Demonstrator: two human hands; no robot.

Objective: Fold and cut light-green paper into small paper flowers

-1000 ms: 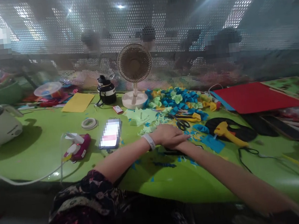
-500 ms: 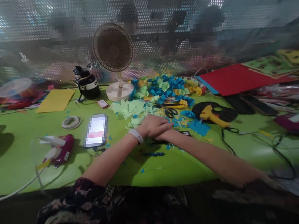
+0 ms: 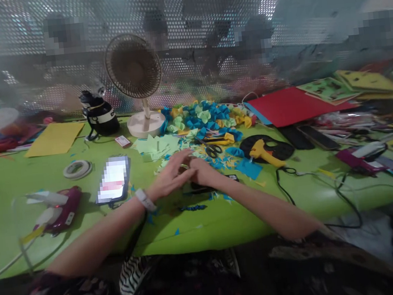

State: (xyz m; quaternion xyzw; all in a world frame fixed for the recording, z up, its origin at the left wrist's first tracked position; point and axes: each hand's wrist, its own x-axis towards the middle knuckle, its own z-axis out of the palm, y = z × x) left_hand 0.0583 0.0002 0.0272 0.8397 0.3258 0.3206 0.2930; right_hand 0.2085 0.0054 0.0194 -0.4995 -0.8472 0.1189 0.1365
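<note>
My left hand point(image 3: 171, 174) hovers over the middle of the green table, fingers stretched out and apart, holding nothing I can see. Its thumb reaches towards my right hand point(image 3: 203, 171), which is just beside it. The right hand's fingers are bent away and mostly hidden, so I cannot see what they hold, if anything. Under the hands lies a dark flat object point(image 3: 233, 178), partly covered. Paper scraps point(image 3: 224, 161) in blue, yellow and pale green are strewn around, with black-handled scissors point(image 3: 213, 150) among them. A dark blue strip point(image 3: 193, 208) lies nearer the edge.
Behind the hands are a pile of folded paper flowers point(image 3: 207, 114) and a fan point(image 3: 145, 122). A phone point(image 3: 113, 179), tape roll point(image 3: 77, 169) and power strip point(image 3: 68, 208) lie left. A yellow glue gun point(image 3: 264, 152) and red sheet point(image 3: 283, 106) are right.
My hands lay one over the other; now the left has drawn off to the left with its fingers spread. The camera view has shifted a little to the right.
</note>
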